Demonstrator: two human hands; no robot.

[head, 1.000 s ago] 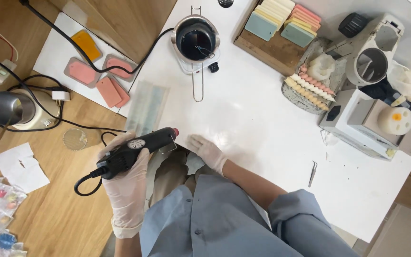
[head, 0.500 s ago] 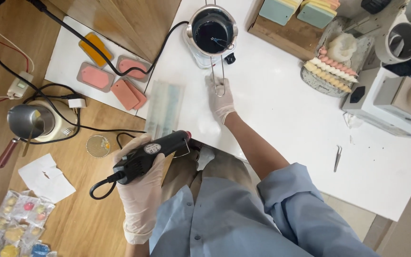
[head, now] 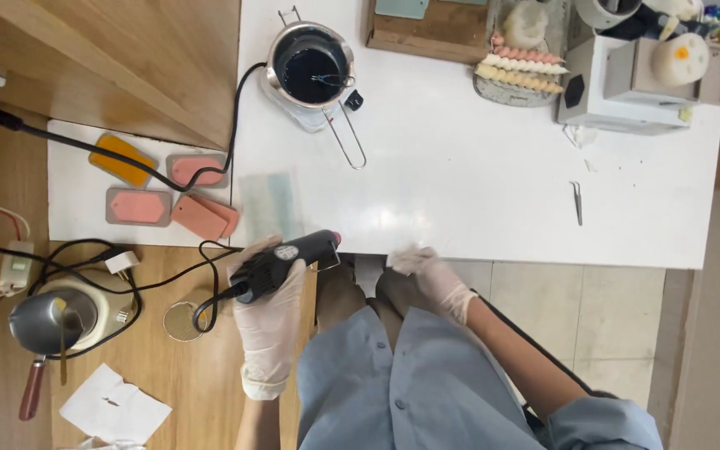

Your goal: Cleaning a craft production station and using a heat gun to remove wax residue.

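My left hand [head: 267, 327], in a white glove, grips a black corded heat tool [head: 289, 255] at the front edge of the white table [head: 477, 183]; its tip points right. The tool lies just below a pale translucent sheet [head: 270, 206]. My right hand [head: 432, 277], gloved and blurred, hovers at the table's front edge with nothing in it. At the back of the table stands a metal pot [head: 310, 72] with dark contents and a wire handle [head: 347, 147] lying toward me.
A white board [head: 72, 242] on the left carries pink and orange pieces [head: 202, 215], with cables across it. A small pan on a warmer [head: 43, 321] sits lower left. Tweezers [head: 577, 202], a wooden tray [head: 431, 40], twisted candles [head: 520, 70] and a white box [head: 618, 96] occupy the table's right and back.
My right hand has pulled back from the pot's wire handle to the table's front edge. The left hand keeps hold of the heat tool. The view has shifted.
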